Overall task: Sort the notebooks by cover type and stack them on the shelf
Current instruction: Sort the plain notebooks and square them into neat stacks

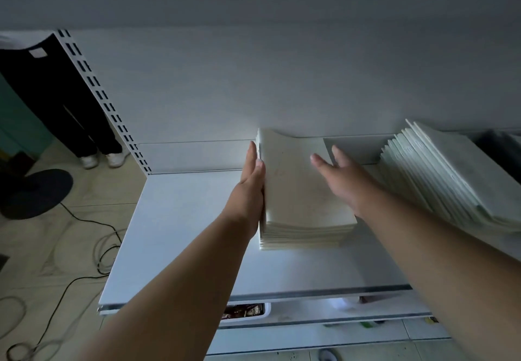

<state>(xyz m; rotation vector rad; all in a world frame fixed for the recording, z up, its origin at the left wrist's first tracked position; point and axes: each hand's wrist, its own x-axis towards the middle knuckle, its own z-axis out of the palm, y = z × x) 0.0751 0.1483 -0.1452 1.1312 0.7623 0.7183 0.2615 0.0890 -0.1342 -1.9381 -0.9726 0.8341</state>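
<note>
Fingers of the left hand [251,176] lie straight and together, pressed flat against the left side of the cream stack [303,191]; they grip nothing. The right hand [342,179] is spread and relaxed, fingers straight, over the stack's right part, and whether it touches the top cover or hovers just above it I cannot tell. The cream stack sits on the shelf [180,228], its far end near the back panel [253,87], with its top cover bowed upward at the far edge. To its right, close by, a green stack [439,174] lies fanned out and slanting, each notebook slipped past the one below. The likely step is squaring up the cream pile. The risks as I judge them: a push from the left with no firm stop on the right could shear the upper notebooks sideways; the lifted cover could crease if pressed down; and the right forearm, which passes close to the fanned green stack, could knock it further out of order.
</note>
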